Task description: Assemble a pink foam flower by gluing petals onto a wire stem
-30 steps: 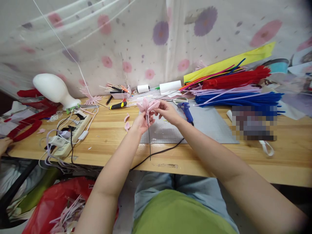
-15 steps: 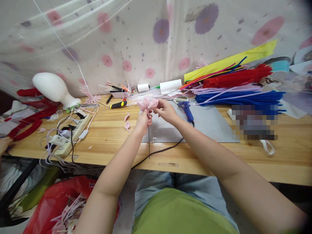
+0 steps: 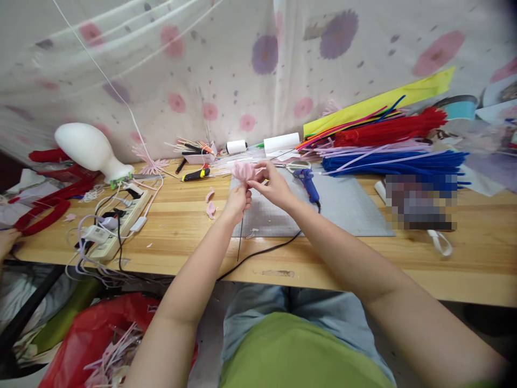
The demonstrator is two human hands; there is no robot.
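My left hand (image 3: 237, 202) is closed round the thin dark stem (image 3: 240, 240) of a pink artificial flower (image 3: 243, 171), just below the bloom. The stem's lower end slants down and a little left over the table. On the flower's right side, my right hand (image 3: 272, 186) has its thumb and fingers closed on the petals. Its fingertips partly cover that side of the bloom. Two loose pink petals (image 3: 210, 209) lie on the wood left of my hands. A blue glue gun (image 3: 307, 184) rests on the grey cutting mat (image 3: 347, 210) to the right.
A power strip (image 3: 121, 226) with tangled cords is on the left, near a white foam head (image 3: 86, 143). Scissors (image 3: 298, 165) and a utility knife (image 3: 196, 174) lie behind. Blue pipe cleaners (image 3: 396, 161) are piled at right. Another person's hand (image 3: 7, 240) shows at the left edge.
The flower has turned and tipped in my hands, its stem's lower end swinging left. My right hand has shifted slightly left, closer over the petals.
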